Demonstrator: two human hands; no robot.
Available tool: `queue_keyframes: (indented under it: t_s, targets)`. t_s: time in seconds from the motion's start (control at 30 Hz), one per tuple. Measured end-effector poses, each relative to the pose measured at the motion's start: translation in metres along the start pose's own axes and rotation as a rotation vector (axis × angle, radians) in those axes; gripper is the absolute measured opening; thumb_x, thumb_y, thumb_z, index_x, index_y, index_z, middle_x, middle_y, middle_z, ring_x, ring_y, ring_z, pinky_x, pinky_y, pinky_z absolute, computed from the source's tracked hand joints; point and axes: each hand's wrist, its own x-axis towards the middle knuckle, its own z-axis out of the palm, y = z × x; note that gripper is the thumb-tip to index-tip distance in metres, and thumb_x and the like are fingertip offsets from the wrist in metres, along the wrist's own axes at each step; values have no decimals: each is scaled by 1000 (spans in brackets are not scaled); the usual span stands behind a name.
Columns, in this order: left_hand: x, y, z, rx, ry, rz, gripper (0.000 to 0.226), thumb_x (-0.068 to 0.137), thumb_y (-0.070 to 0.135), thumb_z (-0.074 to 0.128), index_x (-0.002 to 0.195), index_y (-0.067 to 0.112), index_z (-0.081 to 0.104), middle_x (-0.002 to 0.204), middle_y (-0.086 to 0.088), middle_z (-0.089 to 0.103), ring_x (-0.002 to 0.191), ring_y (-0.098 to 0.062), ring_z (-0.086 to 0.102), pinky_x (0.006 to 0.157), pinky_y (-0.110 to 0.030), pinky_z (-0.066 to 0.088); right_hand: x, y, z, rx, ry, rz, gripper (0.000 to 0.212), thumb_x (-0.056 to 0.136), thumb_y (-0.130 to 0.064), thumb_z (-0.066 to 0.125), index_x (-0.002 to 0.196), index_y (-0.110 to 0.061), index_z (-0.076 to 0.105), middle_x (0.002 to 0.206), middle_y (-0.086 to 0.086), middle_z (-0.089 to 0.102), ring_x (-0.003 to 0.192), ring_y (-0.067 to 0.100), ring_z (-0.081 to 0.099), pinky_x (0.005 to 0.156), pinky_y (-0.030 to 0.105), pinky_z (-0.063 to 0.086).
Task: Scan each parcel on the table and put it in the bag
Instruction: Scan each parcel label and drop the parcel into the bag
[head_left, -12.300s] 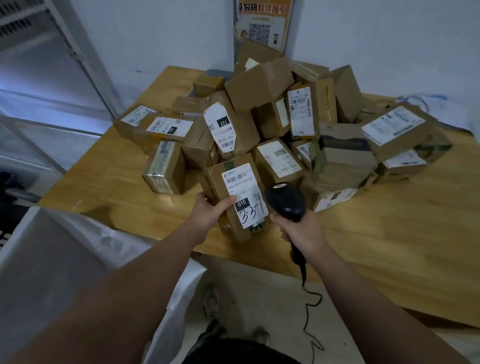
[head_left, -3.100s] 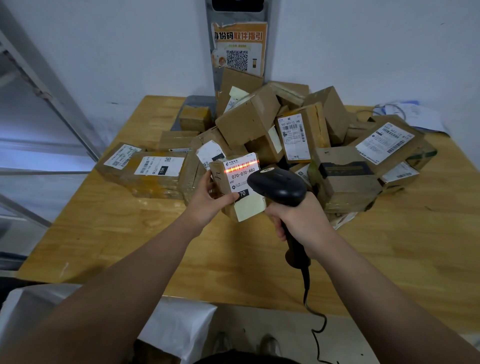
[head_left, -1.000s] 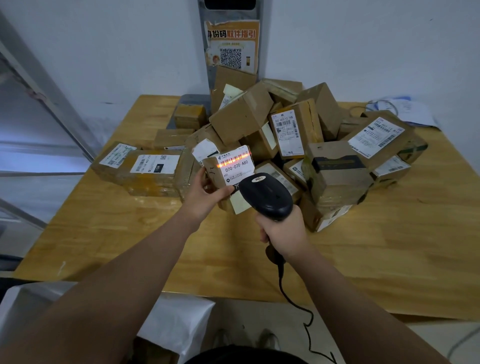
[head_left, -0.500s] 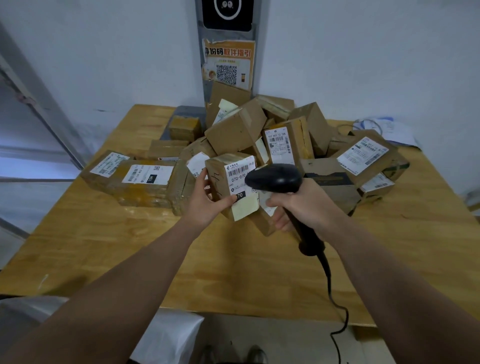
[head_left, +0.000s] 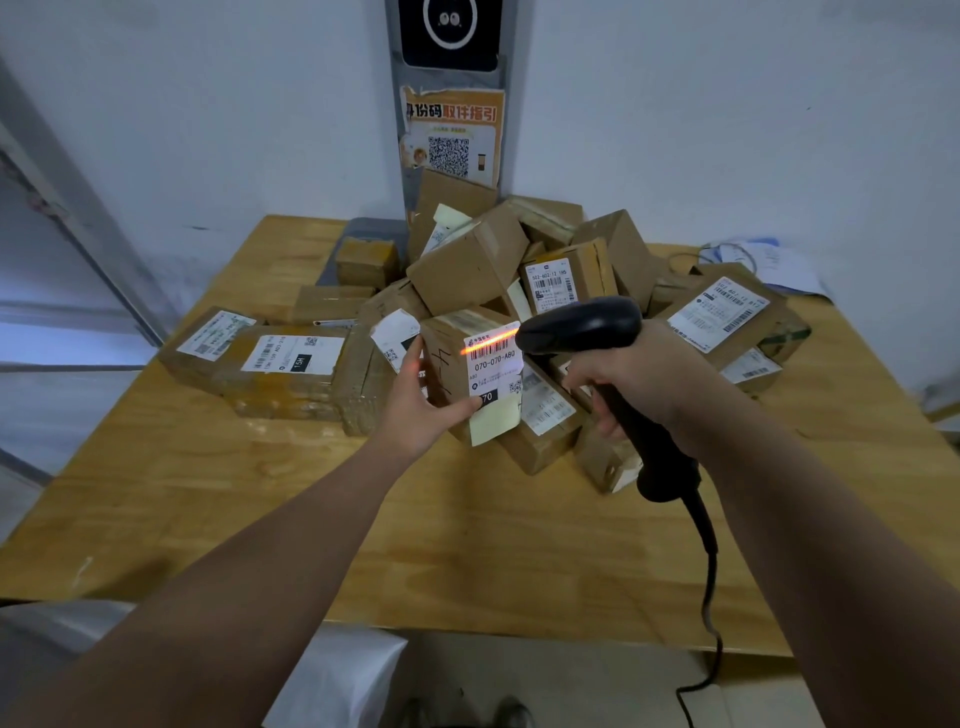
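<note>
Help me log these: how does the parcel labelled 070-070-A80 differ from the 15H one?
The 070-070-A80 parcel is held up in the left hand; the 15H parcel lies flat on the table. The orange line from the scanner crosses the 070-070-A80 label, not the 15H label. The 15H parcel looks wider than the 070-070-A80 one. Both: brown cardboard, white labels.

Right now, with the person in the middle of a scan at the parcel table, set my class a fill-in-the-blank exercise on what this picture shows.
1. The left hand holds a cardboard parcel whose label reads 070-070-____.
2. The right hand grips a ____ scanner.
3. An orange scan line crosses the label's ____.
4. The other parcels are piled on a ____ table.
Missing words: A80; black; barcode; wooden.
</note>
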Motion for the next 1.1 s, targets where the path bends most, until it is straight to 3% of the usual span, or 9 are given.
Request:
queue_keyframes:
  t_s: [0.23,0.4,0.57,0.67,0.77,0.83,0.97,1.1]
  targets:
    - [-1,-4,-1,-9,-7,-29,100,72,22,84,150,28,21,130,13,44,126,-13,44,103,-41,46,3,12,9,0,-29,-18,13,84,-17,67,81,-4,65,57,5,60,53,17,58,55,27,49]
    - [-3,-7,-5,-30,-9,-46,101,70,28,85,149,31,22,143,3,44,130,-19,44,102,-46,47,8,36,26,8,50,-100,15,79,-21,71,72,-8,66,50,-1,61,46,9,60,53,23,47]
    - [-19,-6,-11,-100,-28,-82,100,72,28,84,150,32,22,139,4,48,125,-13,48,87,-23,48,10,57,48,76,48,-218,13,80,-15,72,71,-9,65,47,-1,60,45,10,60,53,25,51]
    - [-39,-9,-18,-117,-12,-105,93,71,36,84,147,32,29,134,7,54,120,-13,54,93,-28,50,13,67,68,172,-39,-251,13,80,-11,73,70,-10,65,48,0,59,48,12,60,55,29,51]
    - [-66,-15,-32,-142,89,-188,86,72,40,82,142,33,33,129,5,57,116,-14,56,95,-33,50,13,74,94,263,-137,-315,14,80,-6,74,72,-12,64,49,-4,60,48,10,59,52,20,49]
    - [-90,-17,-45,-161,189,-236,82,77,34,79,144,32,31,126,4,56,111,-12,58,86,-25,50,9,76,114,296,-211,-353,15,80,-4,73,72,-12,63,51,-6,60,50,10,58,53,18,49]
    - [-148,-31,-86,-184,405,-309,85,80,29,76,149,26,25,120,5,55,104,-5,57,63,-11,49,-8,83,161,365,-290,-369,20,82,-1,72,66,-11,65,50,0,59,50,14,57,56,26,52]
    - [-221,-56,-136,-156,543,-328,87,77,36,74,149,27,26,120,8,55,103,-4,57,68,-13,49,-31,96,217,338,-356,-261,17,81,-4,73,68,-8,64,49,0,56,49,12,56,54,25,49]
